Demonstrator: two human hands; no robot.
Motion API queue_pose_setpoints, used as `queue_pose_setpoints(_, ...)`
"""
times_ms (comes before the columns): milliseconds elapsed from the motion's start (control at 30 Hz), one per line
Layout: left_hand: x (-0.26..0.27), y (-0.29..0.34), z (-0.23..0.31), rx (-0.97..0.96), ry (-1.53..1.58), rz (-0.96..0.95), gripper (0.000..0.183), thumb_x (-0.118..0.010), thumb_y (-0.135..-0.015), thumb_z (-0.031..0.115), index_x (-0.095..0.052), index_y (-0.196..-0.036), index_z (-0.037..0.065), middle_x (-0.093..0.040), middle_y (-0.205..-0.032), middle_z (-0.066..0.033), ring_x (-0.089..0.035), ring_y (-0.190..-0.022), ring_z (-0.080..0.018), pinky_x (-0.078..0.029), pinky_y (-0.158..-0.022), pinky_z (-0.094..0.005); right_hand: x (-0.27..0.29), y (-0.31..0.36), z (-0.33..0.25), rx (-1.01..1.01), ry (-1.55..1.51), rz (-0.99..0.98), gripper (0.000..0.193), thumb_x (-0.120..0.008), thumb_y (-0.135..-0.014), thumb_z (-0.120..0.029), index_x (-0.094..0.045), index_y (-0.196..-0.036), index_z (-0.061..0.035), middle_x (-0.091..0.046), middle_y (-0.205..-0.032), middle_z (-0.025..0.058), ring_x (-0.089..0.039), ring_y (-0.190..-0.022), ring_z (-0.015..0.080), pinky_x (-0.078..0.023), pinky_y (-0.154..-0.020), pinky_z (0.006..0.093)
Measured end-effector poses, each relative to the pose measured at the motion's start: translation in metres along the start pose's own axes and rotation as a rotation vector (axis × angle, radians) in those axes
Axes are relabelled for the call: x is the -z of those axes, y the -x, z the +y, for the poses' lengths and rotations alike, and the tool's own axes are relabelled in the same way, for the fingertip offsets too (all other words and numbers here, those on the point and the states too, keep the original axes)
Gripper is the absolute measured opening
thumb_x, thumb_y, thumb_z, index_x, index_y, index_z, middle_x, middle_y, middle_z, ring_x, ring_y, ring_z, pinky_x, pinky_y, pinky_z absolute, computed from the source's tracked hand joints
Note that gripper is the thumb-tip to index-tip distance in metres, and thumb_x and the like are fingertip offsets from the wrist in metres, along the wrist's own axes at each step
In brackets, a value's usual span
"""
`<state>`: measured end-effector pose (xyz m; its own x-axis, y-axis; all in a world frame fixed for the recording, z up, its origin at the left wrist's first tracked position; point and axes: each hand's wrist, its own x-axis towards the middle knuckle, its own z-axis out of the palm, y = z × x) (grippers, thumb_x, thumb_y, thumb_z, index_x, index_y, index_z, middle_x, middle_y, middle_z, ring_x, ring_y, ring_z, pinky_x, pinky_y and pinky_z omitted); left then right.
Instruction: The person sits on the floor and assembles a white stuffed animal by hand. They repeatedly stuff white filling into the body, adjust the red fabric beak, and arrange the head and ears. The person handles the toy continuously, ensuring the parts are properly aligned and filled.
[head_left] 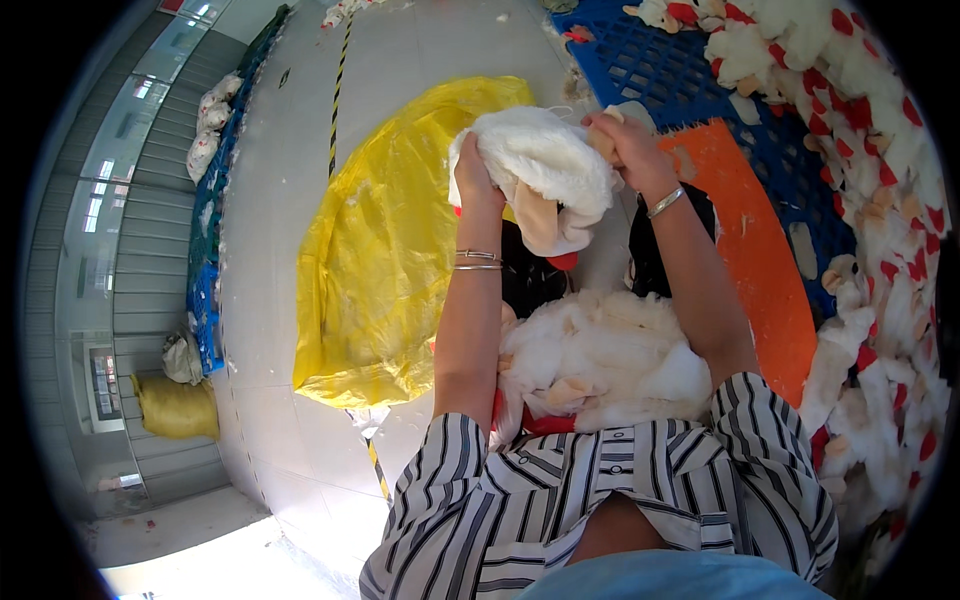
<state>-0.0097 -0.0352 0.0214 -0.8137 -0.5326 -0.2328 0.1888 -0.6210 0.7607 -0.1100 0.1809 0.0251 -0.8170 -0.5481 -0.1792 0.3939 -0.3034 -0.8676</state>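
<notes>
In front of me, both hands hold up a white plush toy skin [540,150] with beige patches and a bit of red at its lower edge. It looks limp and unstuffed. My left hand [478,178] is closed round its left side, the fingers partly hidden behind the fabric. At the upper right, my right hand [632,150] pinches a beige part of the same piece. On my lap lies a heap of white fluffy plush pieces [610,365] with beige and red parts.
A yellow plastic sheet or bag [385,240] spreads over the grey floor to the left. Right of me are an orange board [755,260] and a blue pallet [640,60]. A large pile of white, red and beige plush pieces [890,200] lines the far right.
</notes>
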Motion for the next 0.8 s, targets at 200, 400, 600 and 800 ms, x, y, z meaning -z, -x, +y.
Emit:
queue_pose_setpoints(200, 0.024, 0.005, -0.044, -0.032, -0.322, 0.121, 0.056, -0.059, -0.092, 0.025, -0.042, -0.140, 0.003, -0.060, -0.115, -0.0092, -0.059, -0.104, -0.0198, -0.050, -0.082, -0.0335, 0.017, -0.007, -0.005, 0.092, -0.116, 0.061, 0.023, -0.060, -0.096, -0.023, -0.069, -0.104, -0.0038, -0.061, -0.092, 0.0022, -0.058, -0.080, 0.0111, -0.051, -0.069, 0.0276)
queue_pose_setpoints(400, 0.001, 0.039, -0.069, -0.056, -0.844, -0.296, 0.076, -0.072, -0.085, 0.029, -0.033, -0.145, 0.000, -0.055, -0.130, -0.0130, -0.053, -0.120, -0.0226, -0.045, -0.097, -0.0358, 0.011, -0.010, 0.001, 0.198, -0.105, -0.026, 0.020, -0.064, -0.094, -0.021, -0.069, -0.106, -0.0062, -0.058, -0.091, -0.0011, -0.057, -0.081, 0.0092, -0.050, -0.069, 0.0252)
queue_pose_setpoints(600, -0.001, 0.059, -0.098, -0.130, -0.882, -0.503, 0.070, -0.071, -0.081, 0.015, -0.038, -0.140, -0.001, -0.061, -0.121, -0.0161, -0.059, -0.115, -0.0254, -0.046, -0.099, -0.0357, 0.023, -0.015, 0.000, 0.285, -0.276, -0.087, 0.018, -0.065, -0.094, -0.016, -0.067, -0.109, -0.0075, -0.061, -0.088, -0.0012, -0.058, -0.078, 0.0087, -0.050, -0.068, 0.0249)
queue_pose_setpoints(800, 0.032, 0.032, -0.088, 0.070, -0.991, -0.151, 0.023, -0.053, -0.084, 0.005, -0.066, -0.101, -0.006, -0.069, -0.081, -0.0099, -0.067, -0.080, -0.0188, -0.052, -0.074, -0.0311, 0.046, -0.013, -0.013, 0.419, -0.405, 0.079, 0.015, -0.061, -0.094, -0.007, -0.067, -0.108, -0.0052, -0.064, -0.090, 0.0018, -0.061, -0.080, 0.0109, -0.051, -0.071, 0.0254)
